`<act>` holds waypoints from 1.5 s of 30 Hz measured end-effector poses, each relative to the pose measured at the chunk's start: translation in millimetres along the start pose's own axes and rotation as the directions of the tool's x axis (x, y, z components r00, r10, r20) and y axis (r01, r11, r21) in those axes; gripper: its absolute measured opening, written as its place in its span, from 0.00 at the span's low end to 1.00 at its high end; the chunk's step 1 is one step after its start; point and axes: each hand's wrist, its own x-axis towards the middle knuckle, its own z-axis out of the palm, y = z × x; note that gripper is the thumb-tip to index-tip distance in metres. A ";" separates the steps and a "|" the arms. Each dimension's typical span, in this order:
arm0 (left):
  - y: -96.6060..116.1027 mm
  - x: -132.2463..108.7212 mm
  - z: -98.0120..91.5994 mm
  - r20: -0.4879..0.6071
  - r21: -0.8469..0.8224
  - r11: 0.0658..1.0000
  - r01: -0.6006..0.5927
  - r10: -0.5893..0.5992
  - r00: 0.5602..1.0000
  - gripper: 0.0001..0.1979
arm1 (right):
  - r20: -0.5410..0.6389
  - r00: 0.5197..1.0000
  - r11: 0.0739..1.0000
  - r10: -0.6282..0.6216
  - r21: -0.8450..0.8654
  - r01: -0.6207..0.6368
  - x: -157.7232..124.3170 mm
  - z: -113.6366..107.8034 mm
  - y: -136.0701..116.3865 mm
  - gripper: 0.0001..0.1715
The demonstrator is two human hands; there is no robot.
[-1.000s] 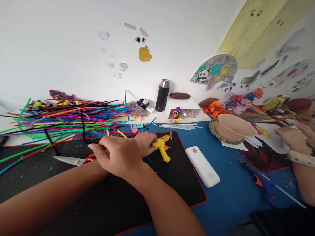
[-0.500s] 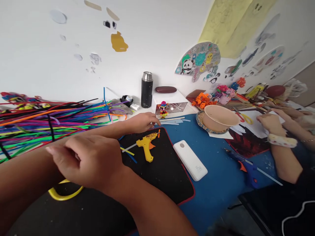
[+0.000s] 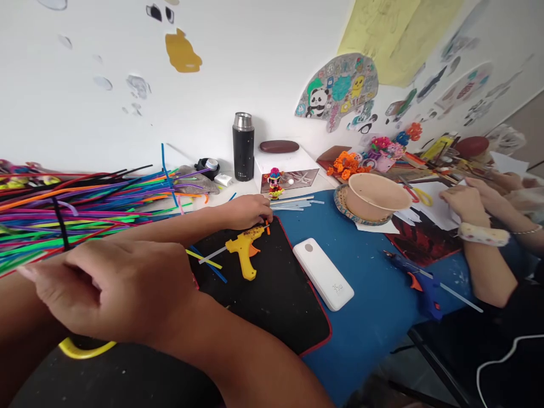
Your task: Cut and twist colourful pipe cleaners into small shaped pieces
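Observation:
My left hand [image 3: 249, 212] reaches across to the far edge of the black mat [image 3: 280, 300], fingers bent down. Its fingertips are by a short orange piece [image 3: 268, 228] at the nozzle of the yellow glue gun [image 3: 244, 252]; what they pinch, if anything, is hidden. My right hand [image 3: 123, 286] crosses above the left forearm, fingers curled in and thumb pointing left; its inside is hidden. Beneath it shows part of a yellow loop [image 3: 85, 350], like a scissor handle. Blue and yellow strips [image 3: 212, 266] lie beside the glue stick. A small colourful figure [image 3: 275, 182] stands beyond my left hand.
Many coloured pipe cleaners [image 3: 85, 209] lie at left. A black flask [image 3: 243, 150] and white box [image 3: 297, 170] stand against the wall. A white power bank [image 3: 323, 275], a beige bowl [image 3: 378, 198] and a blue glue gun [image 3: 420, 286] are rightward, near another person's hands [image 3: 463, 204].
The view has shifted, so most things sit slightly further left and higher. My right hand has moved left and closer to the camera. The left hand stays by the nozzle.

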 end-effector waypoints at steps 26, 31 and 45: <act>23.5 -111.7 -57.0 -0.356 0.090 0.793 0.603 -0.539 0.763 0.28 | -0.002 0.998 0.963 0.070 0.260 -0.067 -2.4 -32.5 6.9 0.25; 48.7 -264.4 -83.3 -0.489 -0.028 0.570 0.821 -0.724 0.487 0.22 | 0.003 0.992 0.953 0.128 0.277 -0.124 -3.2 -32.2 5.1 0.23; 77.8 -507.2 -58.5 -0.109 0.089 -0.366 0.926 -0.928 -0.356 0.43 | 0.164 0.986 0.981 -0.039 0.194 0.006 -17.7 -11.1 -3.3 0.24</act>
